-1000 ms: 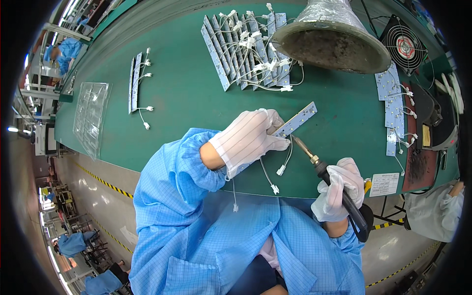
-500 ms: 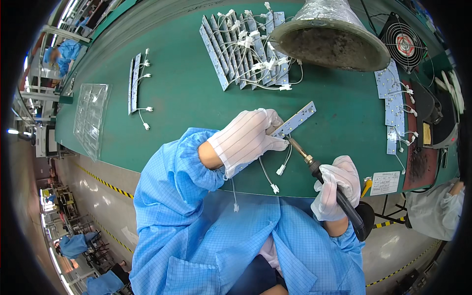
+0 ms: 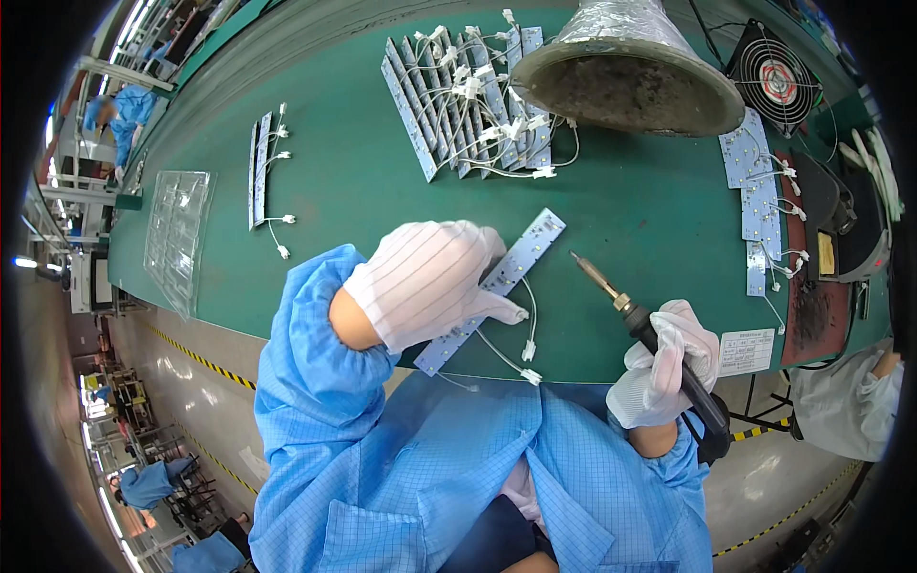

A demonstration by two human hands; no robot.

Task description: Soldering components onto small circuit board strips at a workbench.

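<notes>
My left hand (image 3: 430, 282), in a white striped glove, grips a narrow LED circuit board (image 3: 530, 248) slanting across the near part of the bench. Its thumb lies along the board's near side, while the other fingers are partly hidden. White leads with small connectors (image 3: 529, 351) hang from the board's right side. In my gloved right hand (image 3: 666, 372) is a soldering iron (image 3: 642, 323), held by its black handle. The iron's metal tip (image 3: 585, 263) points up and left, apart from the board.
Several wired LED boards (image 3: 411, 105) stand in a row at the back, beside a foil-wrapped fume hood (image 3: 635, 81). More boards (image 3: 759, 205) lie right, near a fan (image 3: 776, 81) and a soldering stand (image 3: 850, 224). Two strips (image 3: 259, 172) and a clear plastic tray (image 3: 179, 234) are left.
The soldering iron's tip has come away from the board. My left hand has shifted left with the board, which now slants more steeply; my right hand has moved slightly right.
</notes>
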